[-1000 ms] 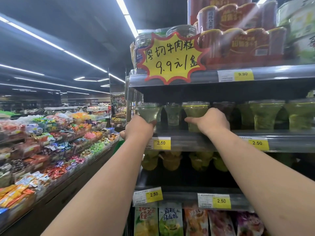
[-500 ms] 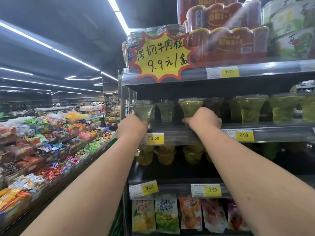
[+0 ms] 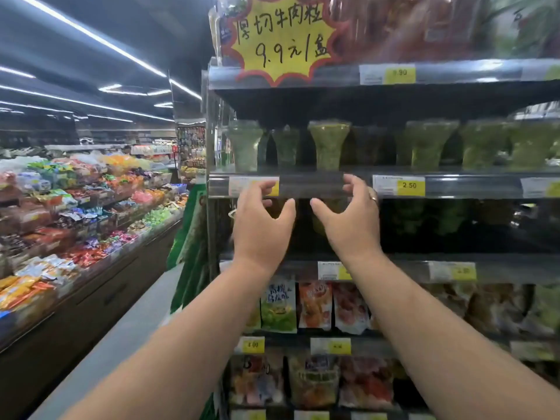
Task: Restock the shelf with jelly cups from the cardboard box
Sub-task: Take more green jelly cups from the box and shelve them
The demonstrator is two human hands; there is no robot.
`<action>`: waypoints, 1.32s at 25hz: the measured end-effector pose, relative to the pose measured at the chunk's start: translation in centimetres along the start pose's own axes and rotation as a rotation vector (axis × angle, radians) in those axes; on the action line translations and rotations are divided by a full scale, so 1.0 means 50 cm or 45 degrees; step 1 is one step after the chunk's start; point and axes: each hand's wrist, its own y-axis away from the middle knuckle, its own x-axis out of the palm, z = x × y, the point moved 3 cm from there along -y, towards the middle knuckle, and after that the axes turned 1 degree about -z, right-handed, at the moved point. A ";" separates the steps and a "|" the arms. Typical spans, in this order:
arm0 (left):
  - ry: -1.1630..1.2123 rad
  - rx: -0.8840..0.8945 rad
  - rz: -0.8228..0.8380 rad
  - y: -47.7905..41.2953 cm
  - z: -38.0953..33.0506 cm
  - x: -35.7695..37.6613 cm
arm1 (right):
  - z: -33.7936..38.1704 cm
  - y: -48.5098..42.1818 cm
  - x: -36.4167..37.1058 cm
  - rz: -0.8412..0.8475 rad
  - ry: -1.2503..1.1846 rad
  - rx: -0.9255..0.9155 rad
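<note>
One tall shelf (image 3: 312, 185) fills the frame's right, green jelly cups (image 3: 328, 145) standing in a row on its upper-middle tier. Left hand (image 3: 262, 228) and right hand (image 3: 351, 225) hover at centre before that tier's edge, fingers spread, holding nothing.

Both hands, left hand (image 3: 263, 221) and right hand (image 3: 348, 219) (fingers loosely curled, empty), hover below green jelly cups (image 3: 328, 145).

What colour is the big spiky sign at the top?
The spiky sign is yellow with a red edge; head view.
</note>
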 end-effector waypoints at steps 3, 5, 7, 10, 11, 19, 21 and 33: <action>0.111 -0.229 0.144 0.162 0.068 0.029 | -0.099 0.149 -0.016 0.172 -0.144 0.169; 0.099 -0.434 0.229 0.272 0.135 0.057 | -0.190 0.252 -0.022 0.245 -0.140 0.334; 0.058 -0.645 0.312 0.371 0.197 0.084 | -0.274 0.343 -0.025 0.318 -0.111 0.511; -0.032 -0.932 0.387 0.532 0.300 0.135 | -0.423 0.473 -0.024 0.444 0.000 0.755; -0.055 -1.019 0.386 0.590 0.332 0.148 | -0.472 0.518 -0.029 0.489 0.024 0.820; -0.335 -1.564 0.451 1.028 0.587 0.178 | -0.818 0.918 -0.020 0.736 0.166 1.345; -0.395 -1.720 0.488 1.181 0.666 0.186 | -0.916 1.050 -0.018 0.824 0.269 1.468; -0.753 -1.944 0.856 1.807 1.076 0.174 | -1.341 1.648 0.018 1.283 0.532 1.622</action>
